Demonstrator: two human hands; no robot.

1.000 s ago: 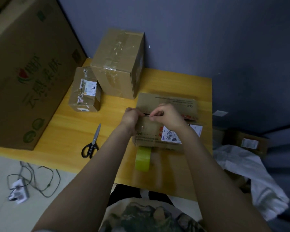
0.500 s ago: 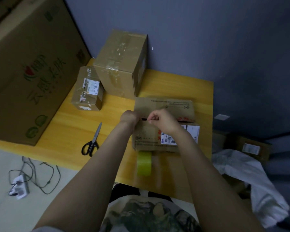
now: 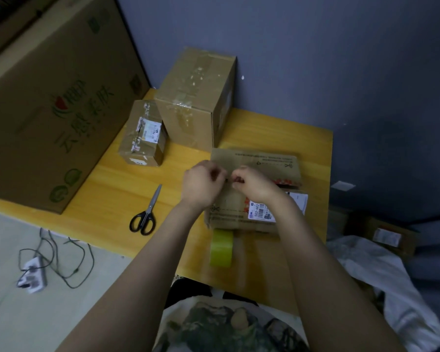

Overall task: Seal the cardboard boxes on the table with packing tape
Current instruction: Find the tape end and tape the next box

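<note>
Grips: left hand point(image 3: 203, 185) & right hand point(image 3: 255, 186) curled over box point(image 3: 262, 161) seam, contents unclear. Prob best: flaps butted, strip centred. Tape roll point(image 3: 221, 247) nearside of grips.

Black-handled scissors point(image 3: 145, 214) (blades closed) lie flat; white power strip point(image 3: 32, 275), tangled cables point(image 3: 76, 271) on floor; crumpled white sheet point(image 3: 391, 288), perhaps plastic, right.

A honey-yellow, wood-grained table point(image 3: 117, 189) fills the centre of the frame. The cardboard on it is plain brown: a flat box point(image 3: 259, 161) at centre right with a white barcode label and red print, a small box point(image 3: 140, 146) with a white sticker, and a tall box point(image 3: 188, 115) streaked with glossy clear tape. Below centre is a pale yellow-green roll of tape point(image 3: 222, 248). The scissors point(image 3: 150, 210) have black handles and silver blades. At upper left, a big carton point(image 3: 48, 110) carries green lettering and a red-and-green logo. The wall point(image 3: 341, 59) is slate blue.
</note>
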